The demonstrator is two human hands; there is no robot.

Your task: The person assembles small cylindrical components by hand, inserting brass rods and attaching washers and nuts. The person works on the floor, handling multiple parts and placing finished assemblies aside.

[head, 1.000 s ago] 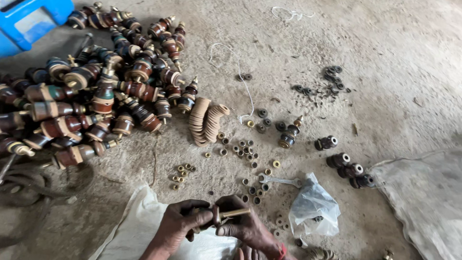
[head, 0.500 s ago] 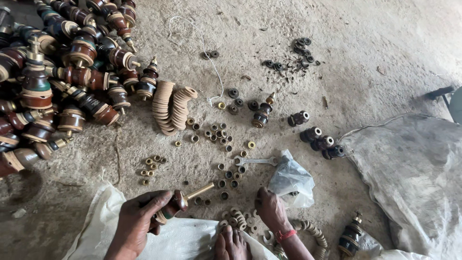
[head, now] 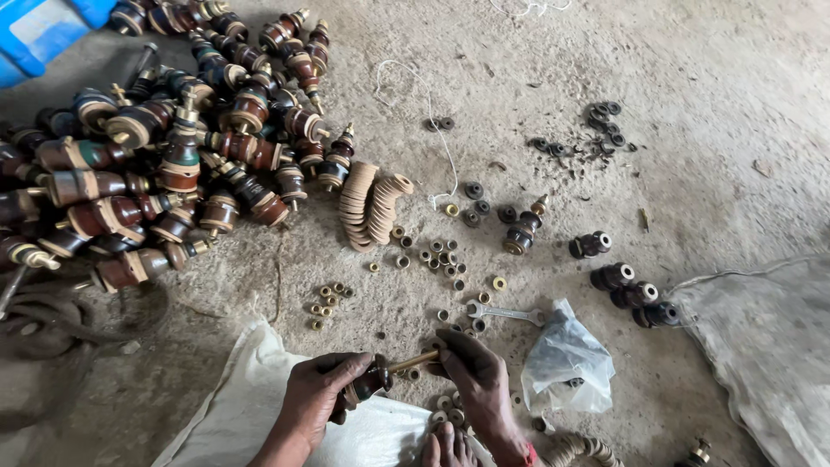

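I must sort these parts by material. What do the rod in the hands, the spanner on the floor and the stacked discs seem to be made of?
The rod looks like brass: yellow metallic sheen. The spanner seems steel, grey and shiny. The stacked discs look like tan fibre or cardboard, matte; the exact material is uncertain.

glossy brown glazed insulators [head: 173,173] far left; brass-coloured threaded rod [head: 413,361] near; dull steel spanner [head: 504,313]; crinkled clear plastic bag [head: 566,363]; rough matt concrete floor [head: 692,156]; white woven cloth [head: 251,415].
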